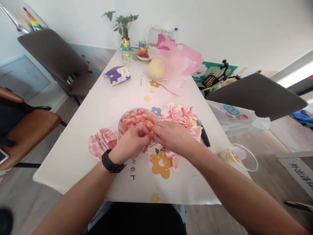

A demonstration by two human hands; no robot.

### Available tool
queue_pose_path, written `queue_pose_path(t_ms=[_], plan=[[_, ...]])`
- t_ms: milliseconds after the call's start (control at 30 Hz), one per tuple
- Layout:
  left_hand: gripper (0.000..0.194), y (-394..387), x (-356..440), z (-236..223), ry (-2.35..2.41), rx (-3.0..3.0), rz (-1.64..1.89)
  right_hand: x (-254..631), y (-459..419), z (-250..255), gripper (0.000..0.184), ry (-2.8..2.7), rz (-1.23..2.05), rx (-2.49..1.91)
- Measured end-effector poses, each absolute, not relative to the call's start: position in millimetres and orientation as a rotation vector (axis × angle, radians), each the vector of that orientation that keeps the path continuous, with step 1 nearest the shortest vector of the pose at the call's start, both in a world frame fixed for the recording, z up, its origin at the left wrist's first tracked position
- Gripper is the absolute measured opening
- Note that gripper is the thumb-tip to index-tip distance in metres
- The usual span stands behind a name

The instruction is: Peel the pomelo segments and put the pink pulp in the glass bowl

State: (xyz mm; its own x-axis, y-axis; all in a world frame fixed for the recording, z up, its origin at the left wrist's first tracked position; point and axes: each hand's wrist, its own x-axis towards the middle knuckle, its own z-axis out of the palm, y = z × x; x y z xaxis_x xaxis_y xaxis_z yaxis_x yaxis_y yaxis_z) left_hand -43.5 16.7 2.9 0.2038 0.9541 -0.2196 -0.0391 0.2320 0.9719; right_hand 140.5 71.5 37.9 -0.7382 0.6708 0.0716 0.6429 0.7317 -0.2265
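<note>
My left hand (132, 142), with a black watch on its wrist, and my right hand (171, 134) meet over the near edge of a plate (119, 125). Fingers of both are pinched together on a piece of pink pomelo flesh (144, 149), mostly hidden by them. Peeled pomelo pulp (139, 118) is heaped on the plate. Left of it lies a section of pomelo (100, 143) covered in pale membrane. A pile of pink membrane scraps (179, 114) sits beyond my right hand, and more scraps (174, 160) lie below it.
A black-handled knife (204, 134) lies right of the scraps. Farther back are a pink plastic bag (179, 63) with a yellow fruit (156, 69), a tissue pack (117, 75), a bottle (126, 55) and a plant (125, 24). A clear container (242, 158) is at the right edge.
</note>
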Motion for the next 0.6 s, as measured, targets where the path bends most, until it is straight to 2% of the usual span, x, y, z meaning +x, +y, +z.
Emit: queue_pose_path(t_ms=[133, 300, 433, 600], plan=[[0.016, 14, -41, 7, 1.135, 1.046, 0.886, 148, 77, 47, 0.029, -2.72, 0.304, -1.019], [0.023, 15, -41, 17, 1.102, 0.92, 1.091, 156, 73, 54, 0.022, -2.338, 0.501, -1.188], [0.02, 18, -48, 16, 1.13, 0.801, 1.247, 163, 72, 55, 0.019, -2.19, 0.654, -1.246], [0.015, 22, -59, 10, 1.524, 0.987, 1.47, 185, 77, 58, 0.027, -2.19, 0.569, -1.302]])
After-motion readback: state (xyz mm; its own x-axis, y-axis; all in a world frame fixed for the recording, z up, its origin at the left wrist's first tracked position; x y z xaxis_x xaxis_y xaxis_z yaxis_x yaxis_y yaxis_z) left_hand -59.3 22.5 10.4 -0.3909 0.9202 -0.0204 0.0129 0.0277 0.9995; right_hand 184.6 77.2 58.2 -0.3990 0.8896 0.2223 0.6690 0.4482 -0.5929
